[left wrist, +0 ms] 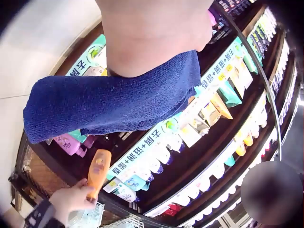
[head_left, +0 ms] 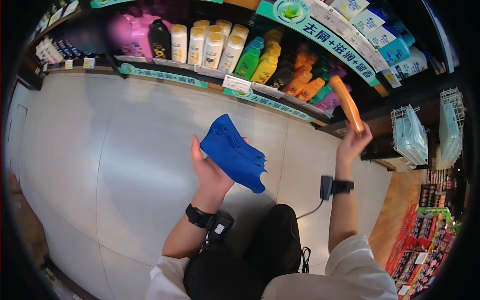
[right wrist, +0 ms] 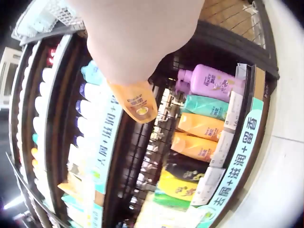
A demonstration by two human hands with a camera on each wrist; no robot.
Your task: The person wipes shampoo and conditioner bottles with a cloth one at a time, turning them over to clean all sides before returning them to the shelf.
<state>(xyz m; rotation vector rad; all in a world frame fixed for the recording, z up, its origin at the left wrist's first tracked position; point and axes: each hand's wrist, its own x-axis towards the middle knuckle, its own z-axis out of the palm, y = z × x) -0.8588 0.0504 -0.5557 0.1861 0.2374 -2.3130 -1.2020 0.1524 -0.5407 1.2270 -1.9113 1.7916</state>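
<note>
My left hand holds a folded blue towel out over the floor, palm upward. The thumb stands up beside the towel's left edge, a fingertip shows past its far side, and the other fingers are hidden under it. In the left wrist view the towel hangs in thick folds from the hand. Out to the right, my right hand grips an orange shampoo bottle by one end, its other end pointing up toward the shelf. The right wrist view shows the bottle's label in front of the shelves.
A low shelf holds orange bottles, a yellow bottle, a green bottle, white bottles and pink bottles. Above it runs a green sign strip. Wire baskets hang at the right. Pale floor tiles lie below.
</note>
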